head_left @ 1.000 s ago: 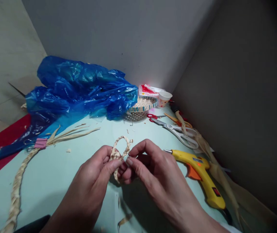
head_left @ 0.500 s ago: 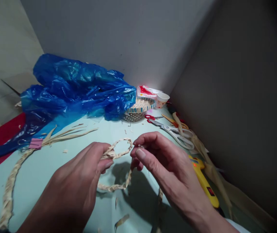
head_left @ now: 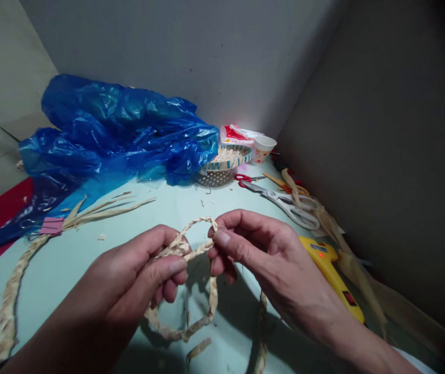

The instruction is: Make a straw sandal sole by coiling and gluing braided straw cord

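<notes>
A thin braided cord [head_left: 199, 253] of pale dried plant fibre is bent into a small loop between my hands. My left hand [head_left: 144, 275] pinches the gathered strands at the loop's left side. With thumb and forefinger, my right hand [head_left: 257, 246] grips the loop's right end. Below the hands hangs a larger curve of braid [head_left: 213, 301]. Farther left on the table lies a thicker braid [head_left: 12, 301], its loose strands fastened by a pink binder clip [head_left: 52, 226].
A crumpled blue plastic bag [head_left: 121, 135] lies at the back left, beside a woven basket [head_left: 230, 165] and a paper cup [head_left: 263, 148]. On the right are white-handled scissors [head_left: 296, 213], red scissors [head_left: 241, 179] and a yellow glue gun [head_left: 335, 280]. Fibre scraps [head_left: 199, 349] dot the table.
My right fingers have closed on the loop's right end, where they were just beside it. My left thumb now lies over the strands. The view has shifted slightly.
</notes>
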{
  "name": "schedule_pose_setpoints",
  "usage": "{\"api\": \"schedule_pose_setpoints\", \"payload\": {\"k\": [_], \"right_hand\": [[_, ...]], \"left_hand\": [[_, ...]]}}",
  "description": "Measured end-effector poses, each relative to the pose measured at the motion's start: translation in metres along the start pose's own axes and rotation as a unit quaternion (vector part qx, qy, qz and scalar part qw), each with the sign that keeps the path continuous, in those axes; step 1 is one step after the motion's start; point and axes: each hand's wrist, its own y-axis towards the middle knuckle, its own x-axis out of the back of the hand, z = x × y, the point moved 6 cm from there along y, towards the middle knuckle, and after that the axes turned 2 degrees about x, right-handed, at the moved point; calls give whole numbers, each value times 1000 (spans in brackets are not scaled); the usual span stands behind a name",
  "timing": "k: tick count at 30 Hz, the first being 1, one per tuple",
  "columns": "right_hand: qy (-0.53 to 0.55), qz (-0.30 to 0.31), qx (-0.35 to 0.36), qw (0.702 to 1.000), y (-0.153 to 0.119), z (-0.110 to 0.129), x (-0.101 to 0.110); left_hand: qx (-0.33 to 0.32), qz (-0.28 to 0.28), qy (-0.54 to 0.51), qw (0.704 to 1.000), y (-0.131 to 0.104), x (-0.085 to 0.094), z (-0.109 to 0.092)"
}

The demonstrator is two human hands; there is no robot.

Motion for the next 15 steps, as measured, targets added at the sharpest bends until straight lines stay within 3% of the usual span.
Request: {"api": "schedule_pose_setpoints", "payload": {"k": [6, 11, 13, 15], "right_hand": [[19, 19, 18, 999, 3, 1, 0], [47, 39, -17, 998, 5, -2, 0], [37, 28, -19, 999, 5, -2, 1], [-8, 8, -4, 1000, 4, 0, 3]], "left_hand": [[3, 52, -105, 993, 7, -1, 2], [0, 141, -121, 983, 13, -3, 4], [-13, 109, -85, 990, 12, -1, 5], [-32, 42, -33, 998, 9, 3, 5]]}}
